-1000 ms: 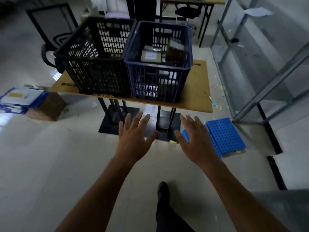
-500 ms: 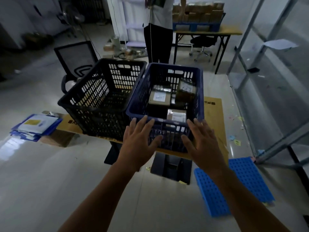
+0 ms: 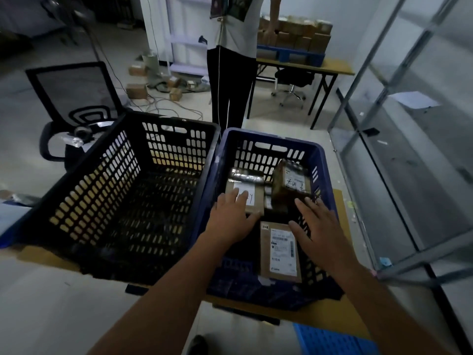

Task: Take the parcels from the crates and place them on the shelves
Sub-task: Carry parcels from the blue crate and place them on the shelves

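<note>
A blue crate [image 3: 321, 160] stands on a wooden table [image 3: 340, 321], holding three brown parcels. My left hand [image 3: 231, 216] reaches into it with straight fingers lying on the far left parcel [image 3: 253, 198]. My right hand [image 3: 318, 226] hovers open inside the crate, between a tilted parcel [image 3: 291, 184] at the back right and a flat labelled parcel [image 3: 279, 249] at the front. Neither hand grips anything. A black crate [image 3: 84, 175] beside it on the left holds no parcel that I can see.
A metal-framed shelf unit [image 3: 358, 98] stands to the right. A person [image 3: 233, 60] stands behind the crates near a table [image 3: 307, 65] stacked with boxes. A black office chair [image 3: 74, 98] is at the left. A blue plastic panel [image 3: 330, 339] lies on the floor.
I have stepped up to the table and both hands have moved forward, over the blue crate's front wall and down among the parcels. The left hand now touches a parcel.
</note>
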The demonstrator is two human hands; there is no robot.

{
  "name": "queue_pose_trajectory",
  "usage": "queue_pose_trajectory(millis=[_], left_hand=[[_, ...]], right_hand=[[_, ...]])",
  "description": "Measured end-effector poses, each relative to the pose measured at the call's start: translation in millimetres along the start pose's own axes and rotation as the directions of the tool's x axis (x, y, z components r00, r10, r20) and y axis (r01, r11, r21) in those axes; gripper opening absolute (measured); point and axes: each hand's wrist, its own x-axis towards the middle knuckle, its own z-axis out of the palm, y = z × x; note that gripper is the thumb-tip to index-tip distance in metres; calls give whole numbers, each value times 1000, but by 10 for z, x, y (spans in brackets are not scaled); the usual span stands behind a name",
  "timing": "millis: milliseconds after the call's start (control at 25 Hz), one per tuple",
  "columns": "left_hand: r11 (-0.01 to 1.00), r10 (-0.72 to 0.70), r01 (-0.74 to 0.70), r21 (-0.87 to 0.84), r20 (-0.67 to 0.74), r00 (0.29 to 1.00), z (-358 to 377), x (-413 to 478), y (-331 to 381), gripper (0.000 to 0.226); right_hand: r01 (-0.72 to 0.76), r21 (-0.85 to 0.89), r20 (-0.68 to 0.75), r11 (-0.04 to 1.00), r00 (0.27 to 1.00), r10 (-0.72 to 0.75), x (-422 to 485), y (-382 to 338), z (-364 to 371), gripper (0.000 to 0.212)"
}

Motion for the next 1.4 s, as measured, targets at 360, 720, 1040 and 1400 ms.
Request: queue_pose_trajectory(millis=[360, 720, 1040, 1400], left_hand=[[934, -307, 325, -150, 132, 943, 512, 1056, -159, 84], [707, -563, 566, -424, 146, 813, 788, 1178, -424, 105], [439, -611, 562, -701, 225, 759, 792, 1143, -439, 76], [492, -627, 415, -765, 19, 779, 570, 864, -58, 62]], right_hand=[[-30, -10, 139, 1000, 990, 31, 1208, 205, 268, 70], [23, -69, 295, 997, 956, -2, 1812, 353, 661, 70], [11, -91, 337, 996, 941, 20, 1852, 288, 776, 71], [-76, 106, 319, 991, 947, 39, 1866, 270, 691, 74]])
